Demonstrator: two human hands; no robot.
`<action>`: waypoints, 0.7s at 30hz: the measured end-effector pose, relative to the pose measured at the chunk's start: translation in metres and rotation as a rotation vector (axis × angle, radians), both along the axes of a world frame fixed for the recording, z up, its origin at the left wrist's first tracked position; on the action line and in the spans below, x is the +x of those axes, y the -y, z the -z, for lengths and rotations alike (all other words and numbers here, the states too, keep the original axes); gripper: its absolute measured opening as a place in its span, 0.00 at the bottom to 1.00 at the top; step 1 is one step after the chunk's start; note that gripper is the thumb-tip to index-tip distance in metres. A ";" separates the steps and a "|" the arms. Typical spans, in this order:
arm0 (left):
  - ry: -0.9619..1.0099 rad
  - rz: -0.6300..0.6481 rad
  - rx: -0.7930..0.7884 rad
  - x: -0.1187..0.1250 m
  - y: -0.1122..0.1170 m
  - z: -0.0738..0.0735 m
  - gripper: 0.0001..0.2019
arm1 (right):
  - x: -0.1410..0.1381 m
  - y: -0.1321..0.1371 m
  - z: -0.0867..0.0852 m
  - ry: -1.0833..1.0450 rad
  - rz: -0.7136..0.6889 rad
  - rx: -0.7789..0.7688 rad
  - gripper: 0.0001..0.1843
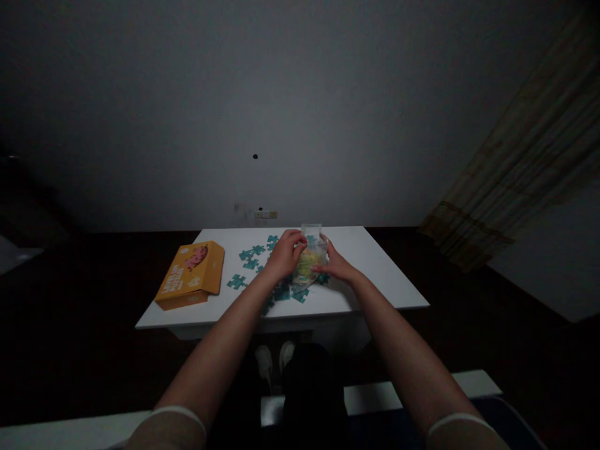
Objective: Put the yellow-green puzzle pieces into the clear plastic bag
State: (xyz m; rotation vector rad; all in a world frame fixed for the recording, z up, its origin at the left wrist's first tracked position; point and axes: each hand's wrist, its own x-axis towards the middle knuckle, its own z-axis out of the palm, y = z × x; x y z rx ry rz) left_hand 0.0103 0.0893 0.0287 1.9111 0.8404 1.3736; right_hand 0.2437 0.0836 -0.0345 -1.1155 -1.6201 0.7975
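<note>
A clear plastic bag (309, 257) with yellow-green puzzle pieces inside is held above the middle of the white table (384, 275). My left hand (287, 251) pinches the bag's upper left part between thumb and fingers. Around its right side wraps my right hand (336, 262), thumb across the front. The bag's top flap stands up above both hands. Teal puzzle pieces (237, 281) lie loose on the table to the left of the bag and beneath it; my left arm hides some of them.
An orange puzzle box (192, 275) lies at the table's left side. Behind the table rises a grey wall with a socket strip (265, 214). A patterned curtain (487, 200) hangs at the right. The room is dim.
</note>
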 end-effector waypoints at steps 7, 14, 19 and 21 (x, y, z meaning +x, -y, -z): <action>0.410 -0.005 -0.249 -0.022 -0.001 0.014 0.33 | -0.061 -0.017 -0.035 -0.090 0.122 0.034 0.16; 0.296 0.111 -0.332 -0.039 0.014 0.034 0.23 | -0.100 0.019 -0.057 0.005 -0.241 0.090 0.16; 0.399 -0.191 -0.437 -0.098 0.042 0.042 0.14 | -0.090 0.043 -0.028 -0.133 -0.088 0.146 0.25; 0.408 -0.322 -0.397 -0.148 0.068 0.044 0.18 | -0.077 0.047 -0.004 -0.135 -0.003 0.124 0.24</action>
